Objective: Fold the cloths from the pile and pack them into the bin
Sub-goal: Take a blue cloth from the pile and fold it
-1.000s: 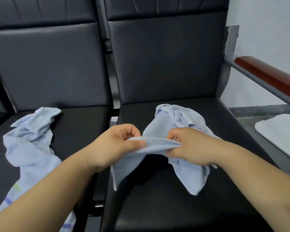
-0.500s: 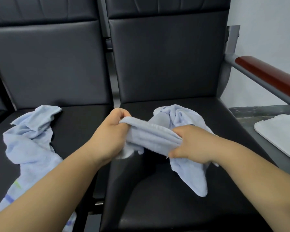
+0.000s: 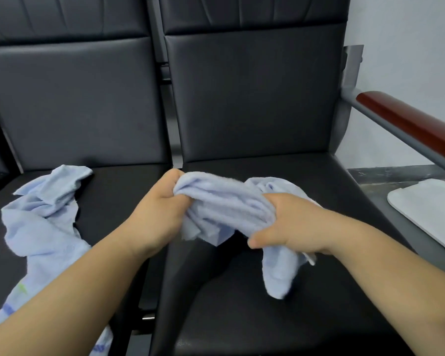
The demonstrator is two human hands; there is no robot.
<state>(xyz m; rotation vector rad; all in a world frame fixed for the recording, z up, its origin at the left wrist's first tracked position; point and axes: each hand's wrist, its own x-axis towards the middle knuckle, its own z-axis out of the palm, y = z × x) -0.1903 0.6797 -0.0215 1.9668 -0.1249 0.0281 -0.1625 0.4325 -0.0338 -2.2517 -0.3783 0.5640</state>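
Head view: both hands work above the right chair seat (image 3: 242, 325), which is black and padded.

1. Left hand (image 3: 154, 214): fingers are curled tight round the left end of a light blue cloth (image 3: 226, 206). The hand is closed on the cloth.
2. Right hand (image 3: 288, 224): fingers are curled over the right part of the same cloth, with the thumb under it pointing left. This hand also grips the cloth.
3. Cloth: it is bunched between the two hands and held above the seat. One loose end hangs below the right hand and reaches the seat surface. Another crumpled part shows just behind the right hand.
4. Pile (image 3: 44, 222): more light blue cloths lie crumpled on the left chair seat (image 3: 118, 191), well apart from the held cloth. The near end of the pile carries green and blue marks and is partly hidden by the left forearm.
5. Surroundings: a red-brown armrest (image 3: 409, 124) on a grey bar runs along the right side. A white panel (image 3: 427, 209) lies flat beyond it.
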